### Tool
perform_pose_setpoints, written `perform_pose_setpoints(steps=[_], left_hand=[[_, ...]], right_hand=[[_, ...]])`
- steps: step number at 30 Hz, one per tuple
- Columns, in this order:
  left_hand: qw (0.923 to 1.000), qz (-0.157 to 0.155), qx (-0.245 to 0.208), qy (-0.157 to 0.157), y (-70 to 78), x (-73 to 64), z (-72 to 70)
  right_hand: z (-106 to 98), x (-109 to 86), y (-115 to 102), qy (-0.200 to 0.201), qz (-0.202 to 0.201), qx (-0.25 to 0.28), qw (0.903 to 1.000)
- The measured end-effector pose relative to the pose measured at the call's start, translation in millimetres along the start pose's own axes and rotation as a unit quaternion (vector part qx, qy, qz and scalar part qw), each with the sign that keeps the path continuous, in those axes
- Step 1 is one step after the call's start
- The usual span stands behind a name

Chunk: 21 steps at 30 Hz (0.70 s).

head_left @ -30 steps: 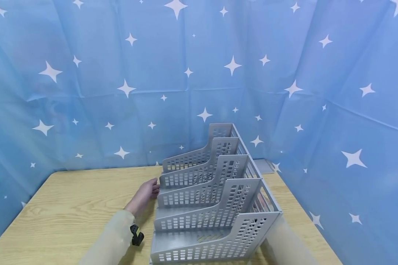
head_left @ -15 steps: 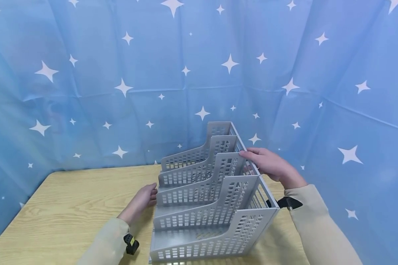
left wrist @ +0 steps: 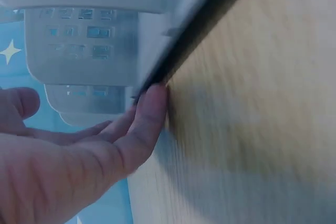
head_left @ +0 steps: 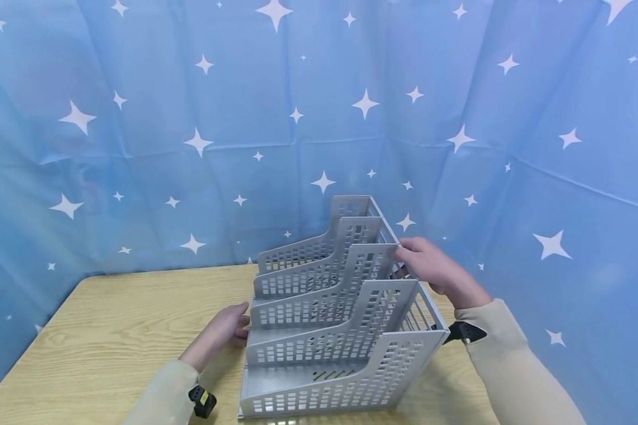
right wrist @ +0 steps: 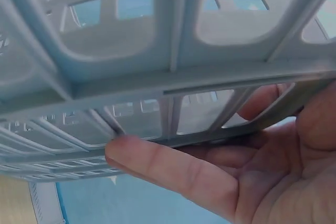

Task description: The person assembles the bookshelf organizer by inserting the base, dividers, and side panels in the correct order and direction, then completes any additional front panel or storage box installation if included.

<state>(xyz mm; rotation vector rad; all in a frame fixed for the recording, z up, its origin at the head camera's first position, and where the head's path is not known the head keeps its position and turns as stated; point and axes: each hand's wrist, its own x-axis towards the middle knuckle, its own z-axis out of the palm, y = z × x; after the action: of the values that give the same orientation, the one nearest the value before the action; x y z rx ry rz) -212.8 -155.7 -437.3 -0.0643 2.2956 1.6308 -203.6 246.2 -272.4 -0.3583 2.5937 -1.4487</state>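
Just brought the right hand (head_left: 430, 265) up from low behind the grey, plastic-looking file rack (head_left: 276, 337) with perforated, sloping dividers, to the upper bars of its tall back; then drew the thumb slightly away from the middle divider's top corner; see the right fingers clamped on the rack's back frame, curled in through its slots. Slid the left hand (head_left: 220, 330) a little nearer along the low front edge of the base; see its fingers slightly bent and touching that edge, with the thumb well apart from them and no pinch; cannot tell whether the base is raised there or only shaded. Scarcely shifted the rack meanwhile; find it upright, with four bays between five dividers, far end close to the bench's far edge, tall back towards the right edge, low front facing the left edge. Now have a hand at each of two opposite sides; judge this a steadying hold, firmer at the back than at the front.

Under the rack, find a pale, wood-grained bench (head_left: 127, 330) with a rounded far-left corner; behind the far edge and round both sides, a creased blue curtain (head_left: 218, 106) printed with white four-pointed stars. In the right wrist view, beyond the rack, catch a pale grey flat piece (right wrist: 46, 203); cannot tell what it is. Over the near edge, note the left cream sleeve (head_left: 162, 389) and the right cream sleeve (head_left: 516, 366).
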Motion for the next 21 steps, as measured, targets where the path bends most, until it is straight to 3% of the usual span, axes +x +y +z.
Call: perform_pose_setpoints(steps=[4,7,10,12,16,21], left_hand=[[0.9988,0.013,-0.012,-0.045,-11.0,-16.5,-9.1],[0.9933,0.040,-0.040,-0.101,-15.1,-29.5,-24.0],[0.9825,0.086,-0.070,-0.150,-9.2,-42.2,-41.1],[0.9768,0.115,-0.081,-0.161,0.0,-51.0,-50.5],[0.9767,0.155,-0.081,-0.124,20.9,-66.8,-62.0],[0.9796,0.174,-0.098,-0.028,46.6,-75.9,-66.0]], right_hand=[[-3,-10.0,8,0.025,0.006,0.039,0.9989],[-4,-17.8,15,0.047,0.016,0.085,0.9952],[0,-24.6,23,0.076,0.026,0.126,0.9888],[4,-29.2,29,0.096,0.028,0.145,0.9843],[15,-39.3,44,0.130,0.029,0.179,0.9748],[46,-47.0,63,0.185,0.057,0.256,0.9472]])
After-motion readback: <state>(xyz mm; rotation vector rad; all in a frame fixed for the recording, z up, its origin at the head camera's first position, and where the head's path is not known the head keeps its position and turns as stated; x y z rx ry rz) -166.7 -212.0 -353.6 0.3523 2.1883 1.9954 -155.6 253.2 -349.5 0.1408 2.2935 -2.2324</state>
